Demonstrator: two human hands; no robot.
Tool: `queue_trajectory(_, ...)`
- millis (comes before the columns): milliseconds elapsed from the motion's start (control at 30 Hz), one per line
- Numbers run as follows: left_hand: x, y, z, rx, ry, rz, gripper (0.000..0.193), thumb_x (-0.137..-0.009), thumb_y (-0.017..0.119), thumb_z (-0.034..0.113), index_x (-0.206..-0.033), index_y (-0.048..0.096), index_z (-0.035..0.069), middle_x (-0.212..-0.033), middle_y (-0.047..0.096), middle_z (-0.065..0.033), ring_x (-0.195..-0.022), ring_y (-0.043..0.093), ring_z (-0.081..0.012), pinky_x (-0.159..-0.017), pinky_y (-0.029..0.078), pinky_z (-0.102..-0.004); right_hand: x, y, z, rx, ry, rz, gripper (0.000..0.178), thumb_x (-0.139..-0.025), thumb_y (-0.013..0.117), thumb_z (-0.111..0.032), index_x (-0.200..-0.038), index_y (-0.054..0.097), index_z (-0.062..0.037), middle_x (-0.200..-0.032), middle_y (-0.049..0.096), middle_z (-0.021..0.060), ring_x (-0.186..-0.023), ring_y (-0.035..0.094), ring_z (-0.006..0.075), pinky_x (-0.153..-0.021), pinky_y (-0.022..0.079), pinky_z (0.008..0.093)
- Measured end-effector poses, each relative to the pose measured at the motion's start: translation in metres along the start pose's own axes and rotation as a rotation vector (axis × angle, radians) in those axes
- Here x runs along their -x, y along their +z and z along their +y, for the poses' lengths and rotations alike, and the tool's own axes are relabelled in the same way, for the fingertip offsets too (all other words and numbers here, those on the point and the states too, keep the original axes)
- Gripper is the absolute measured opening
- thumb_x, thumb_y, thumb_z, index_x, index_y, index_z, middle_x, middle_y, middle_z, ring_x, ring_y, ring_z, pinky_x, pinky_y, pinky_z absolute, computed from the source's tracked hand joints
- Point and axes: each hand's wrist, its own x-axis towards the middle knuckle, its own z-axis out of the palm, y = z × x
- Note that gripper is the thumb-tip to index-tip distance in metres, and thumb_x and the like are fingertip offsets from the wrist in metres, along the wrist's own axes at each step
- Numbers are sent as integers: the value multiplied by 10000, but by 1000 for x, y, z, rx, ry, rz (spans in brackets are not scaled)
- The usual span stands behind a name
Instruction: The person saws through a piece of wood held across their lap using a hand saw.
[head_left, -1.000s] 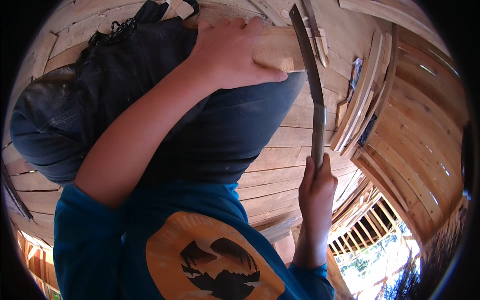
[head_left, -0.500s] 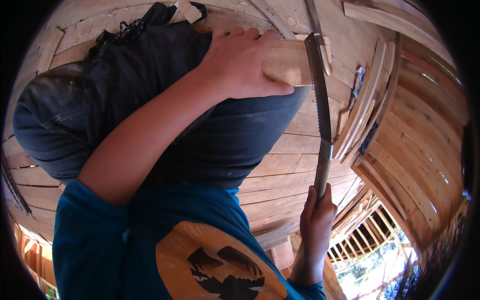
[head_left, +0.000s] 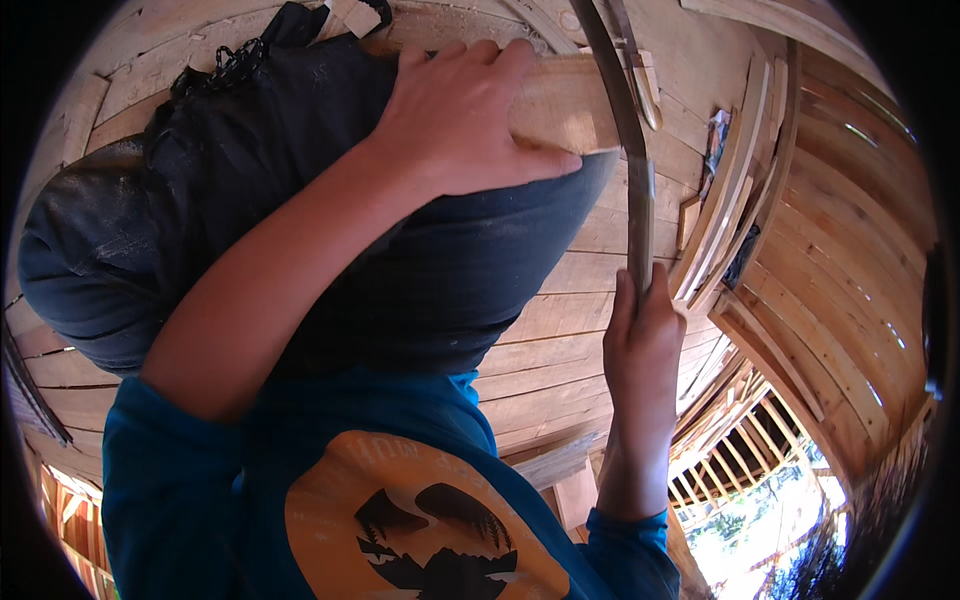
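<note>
Across the top of the view lies a pale wooden board [head_left: 568,105], next to my dark-trousered leg. My left hand [head_left: 460,120] presses on it, fingers over its far edge and thumb along its near edge. In my right hand [head_left: 645,330] is the handle of a hand saw [head_left: 625,115], fingers wrapped round it. The curved, toothed blade stretches away from me and crosses the board's right end. Blade and board meet there, but how deep any cut goes I cannot tell.
Wooden planks [head_left: 560,325] make up the floor around me. Long boards [head_left: 735,190] are stacked to the right, beside a slatted wooden wall [head_left: 830,270]. A dark cloth [head_left: 270,90] lies over my leg at the upper left. Slats and bright daylight show at the lower right.
My right hand has pushed the saw away from me, so its handle is now nearer the board and the blade reaches farther past it. My left hand keeps its hold on the board.
</note>
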Motion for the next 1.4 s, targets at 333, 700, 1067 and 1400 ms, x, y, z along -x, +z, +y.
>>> queue_trajectory(333,2,3,3,19,40,8,922,-639,771,671,-1301,537,73,-1115,659,-148,-1112,610,-321,-936,383,-505,3,3,3,6,-67,54,126,-1005,534,-103,-926,501,-10,-530,530,204,-494,605,393,-403,397,464)
queue_trajectory(700,6,-6,5,20,21,-11,858,-629,786,650,-1234,560,86,-1086,658,-138,-1081,618,-310,-897,391,-492,-7,5,-3,29,-65,55,127,-1007,532,-113,-955,508,0,-538,541,212,-507,602,416,-400,388,464)
queue_trajectory(1067,-6,-7,-4,50,-90,-23,931,-625,743,709,-1260,564,51,-1137,658,-179,-1082,634,-328,-917,391,-548,-7,4,-8,52,-83,77,132,-1004,532,-115,-925,501,-14,-527,532,207,-516,597,424,-408,396,466)
queue_trajectory(1400,0,0,2,24,-65,38,929,-616,752,719,-1247,586,57,-1103,678,-185,-1070,645,-351,-934,393,-547,-7,6,-5,55,-28,33,214,-1014,525,-147,-1081,556,54,-580,554,210,-505,617,357,-464,433,421)
